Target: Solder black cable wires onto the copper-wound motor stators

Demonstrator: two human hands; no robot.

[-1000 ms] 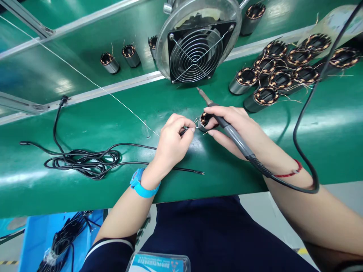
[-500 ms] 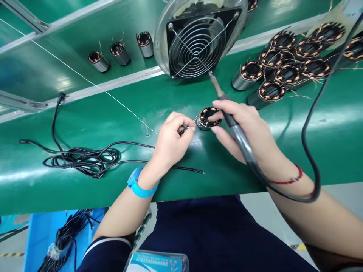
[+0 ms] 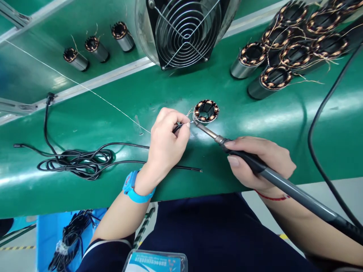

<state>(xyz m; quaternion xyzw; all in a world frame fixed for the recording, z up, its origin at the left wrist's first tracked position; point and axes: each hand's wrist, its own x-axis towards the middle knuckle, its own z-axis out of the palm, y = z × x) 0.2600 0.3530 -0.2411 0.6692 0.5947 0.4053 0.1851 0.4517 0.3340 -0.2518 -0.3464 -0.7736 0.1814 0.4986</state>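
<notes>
A motor stator (image 3: 207, 110) with copper windings stands upright on the green bench, just right of my left hand (image 3: 171, 140). That hand is closed in a pinch on a black cable (image 3: 178, 127) whose thin wire end reaches the stator's near left side. A thin white strand (image 3: 113, 107), likely solder wire, runs from the upper left into the same hand. My right hand (image 3: 261, 160) is wrapped around a soldering iron (image 3: 241, 153). Its tip meets or nearly meets the wire between my left fingertips and the stator; exact contact is too small to tell.
A fan with a wire guard (image 3: 186, 36) stands behind the stator. Several stators (image 3: 276, 77) cluster at the right, and 3 more (image 3: 96, 49) stand at the back left. A coiled black cable (image 3: 82, 160) lies left. A blue bin (image 3: 45, 234) holds cables below the bench.
My right hand has come away from the stator and turned the soldering iron from pointing at the fan to the wire by my left fingertips. The view has shifted slightly.
</notes>
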